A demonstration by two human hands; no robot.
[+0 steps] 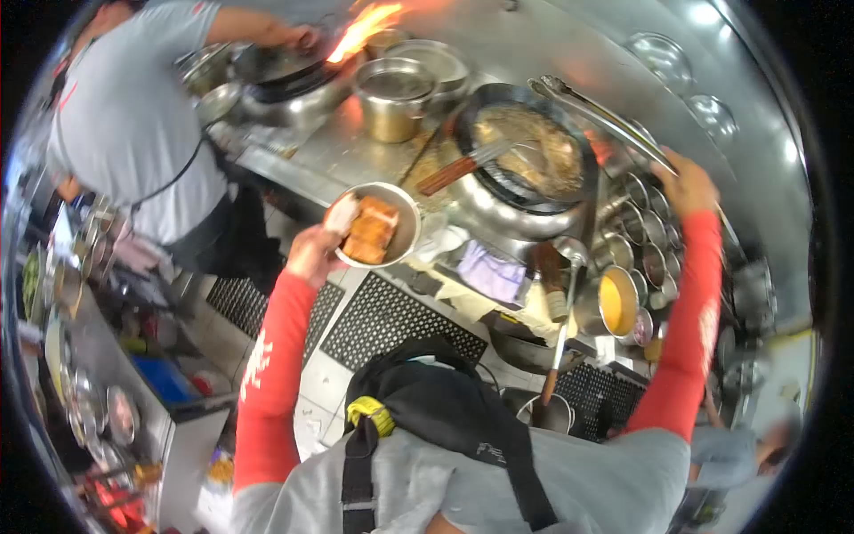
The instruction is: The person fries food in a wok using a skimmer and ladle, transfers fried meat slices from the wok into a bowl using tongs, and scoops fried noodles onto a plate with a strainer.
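My left hand (313, 255) grips the rim of a metal bowl (409, 218) holding orange-brown pieces of food (372, 231) and a paler piece near my fingers. Closed around the handle end of long metal tongs (609, 120), my right hand (689, 189) is right of the stove. The tongs' tips are above the far right rim of a black wok (464, 125). Inside the wok, pale brown food sits in bubbling liquid (560, 165). A wooden-handled spatula (454, 171) rests across the wok's left side, touched by neither hand.
A lidded metal pot (391, 116) stands left of the wok. At left, a co-worker (138, 133) works at another wok (280, 76) beside a tall flame (365, 31). Near my right arm are a ladle (569, 254), a pot of yellow liquid (612, 303), several metal cups (654, 231) and a purple cloth (491, 271).
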